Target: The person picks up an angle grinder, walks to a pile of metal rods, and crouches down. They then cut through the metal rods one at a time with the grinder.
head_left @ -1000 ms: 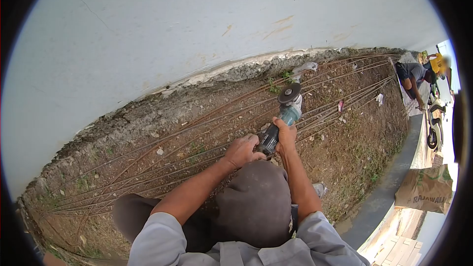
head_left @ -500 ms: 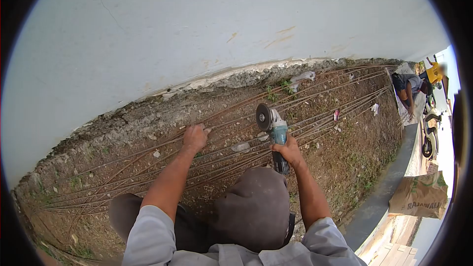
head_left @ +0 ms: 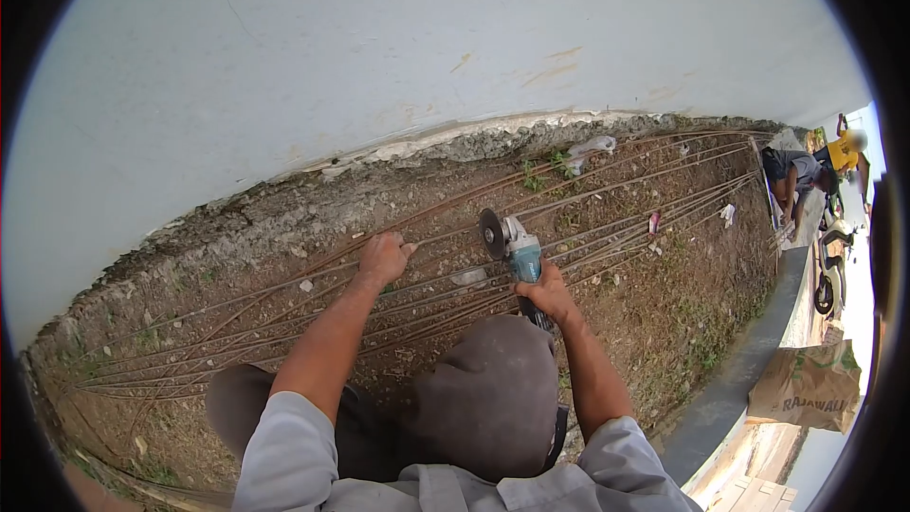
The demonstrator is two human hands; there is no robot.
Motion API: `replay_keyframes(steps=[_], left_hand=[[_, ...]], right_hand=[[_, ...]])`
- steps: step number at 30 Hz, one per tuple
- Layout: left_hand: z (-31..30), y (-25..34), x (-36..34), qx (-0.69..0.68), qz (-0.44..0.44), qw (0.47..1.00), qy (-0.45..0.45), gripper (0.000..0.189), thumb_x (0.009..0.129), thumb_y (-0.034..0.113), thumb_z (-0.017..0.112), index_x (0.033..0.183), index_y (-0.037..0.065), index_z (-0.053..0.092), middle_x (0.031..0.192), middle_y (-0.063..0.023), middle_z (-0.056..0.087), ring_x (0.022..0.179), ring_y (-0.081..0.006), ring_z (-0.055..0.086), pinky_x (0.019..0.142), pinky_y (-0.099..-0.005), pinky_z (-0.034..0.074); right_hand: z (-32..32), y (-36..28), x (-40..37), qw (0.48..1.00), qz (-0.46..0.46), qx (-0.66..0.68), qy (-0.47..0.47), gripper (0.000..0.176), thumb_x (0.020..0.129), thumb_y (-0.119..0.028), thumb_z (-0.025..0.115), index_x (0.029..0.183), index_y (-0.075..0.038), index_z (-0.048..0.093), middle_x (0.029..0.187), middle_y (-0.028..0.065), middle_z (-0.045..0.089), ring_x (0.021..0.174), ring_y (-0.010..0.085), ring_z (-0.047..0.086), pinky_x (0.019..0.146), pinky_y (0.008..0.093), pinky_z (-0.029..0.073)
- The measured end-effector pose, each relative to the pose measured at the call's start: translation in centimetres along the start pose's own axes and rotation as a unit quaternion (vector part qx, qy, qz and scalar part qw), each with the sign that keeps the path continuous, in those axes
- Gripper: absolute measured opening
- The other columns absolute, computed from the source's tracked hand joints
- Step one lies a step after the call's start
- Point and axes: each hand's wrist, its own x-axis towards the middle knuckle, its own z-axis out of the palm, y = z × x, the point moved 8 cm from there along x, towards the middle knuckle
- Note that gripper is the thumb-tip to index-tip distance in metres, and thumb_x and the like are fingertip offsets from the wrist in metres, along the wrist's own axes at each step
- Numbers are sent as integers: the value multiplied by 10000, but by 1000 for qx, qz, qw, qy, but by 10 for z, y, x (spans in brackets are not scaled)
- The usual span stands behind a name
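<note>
My right hand is wrapped round the body of an angle grinder, teal with a dark rear end. Its cutting disc points up and left, over the long thin steel rods lying along the ground. My left hand is to the left of the disc, fingers curled down round a rusty steel rod near the wall side, thumb pointing right. The fingertips are hidden under the hand. Both my knees are bent just below the rods.
A pale wall rises along the far side, with a rough concrete footing at its base. Plastic scraps and stones lie among the rods. At right are two people, a motorbike, a concrete edge and a brown sack.
The grinder in my right hand has shifted slightly left and tilted further, its disc now nearer my left hand. My left hand stays at the rods; the whole view has turned a little.
</note>
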Motion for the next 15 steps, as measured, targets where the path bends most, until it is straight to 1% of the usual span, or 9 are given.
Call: replay_keyframes(steps=[2,4,8,10,13,15], left_hand=[[-2,2,0,-1,1,1000,2,434,942,428,574,982,10,685,1020,-186,669,1027,-367,614,875,-493,479],[-1,1,-1,-2,-13,1000,-20,442,945,432,569,983,7,681,1002,-188,668,1024,-369,612,869,-496,481],[1,-1,1,0,1,1000,-9,435,945,427,575,966,7,683,974,-192,664,1000,-372,616,854,-499,483],[0,-2,1,-27,-4,1000,2,414,941,413,591,945,10,685,942,-194,662,960,-371,627,827,-501,489],[-1,-1,0,-31,-7,999,6,395,909,381,616,907,-6,696,956,-208,674,966,-388,624,845,-501,476],[-3,0,-2,-29,-15,999,1,395,912,385,611,911,-1,697,958,-204,676,964,-385,625,841,-504,477]], right_hand=[[2,6,2,1000,-7,11,5,586,635,-275,780,1085,50,591,953,206,657,893,330,642,815,390,504],[3,7,2,1000,-5,20,2,591,634,-275,783,1090,48,590,956,206,658,894,330,643,818,389,503],[1,7,0,999,-6,32,9,606,633,-266,791,1106,53,584,967,207,662,902,326,645,828,383,503],[3,11,2,1000,-9,23,10,612,634,-262,793,1110,58,580,970,207,664,908,324,646,832,380,501],[3,17,7,1000,-13,15,3,615,638,-250,795,1119,64,575,974,204,668,915,314,648,837,373,500],[6,19,7,1000,-14,14,-6,613,641,-243,795,1122,65,573,974,200,671,915,306,649,838,370,501]])
